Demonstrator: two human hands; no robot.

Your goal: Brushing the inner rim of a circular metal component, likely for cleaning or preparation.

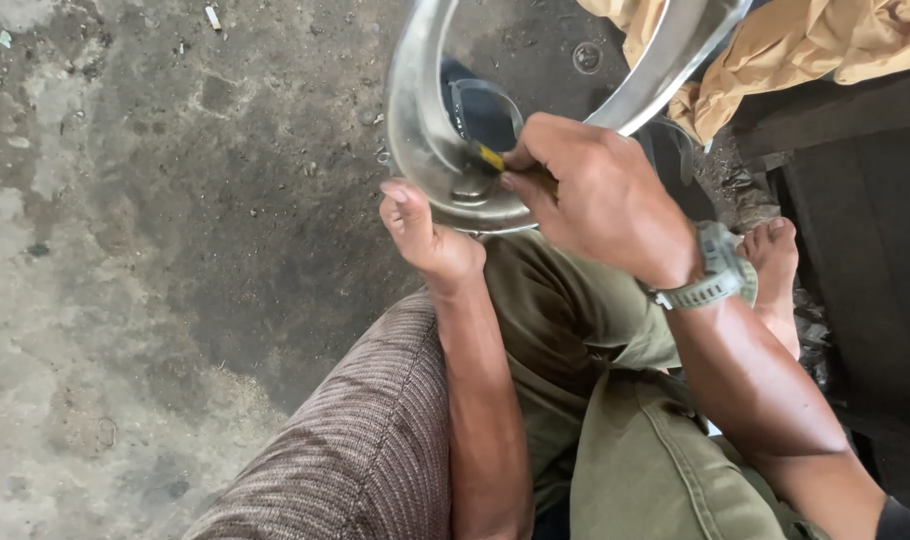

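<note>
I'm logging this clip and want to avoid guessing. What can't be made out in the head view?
- Curved shiny metal part: its top is cut off by the upper frame edge, so its whole shape is unknown.
- Yellow-handled tool: the right hand covers most of it; the working end is unclear.
- Left hand: its fingertips curl behind the metal rim.
- Bare foot: partly hidden by the right wrist and its grey watch.
</note>
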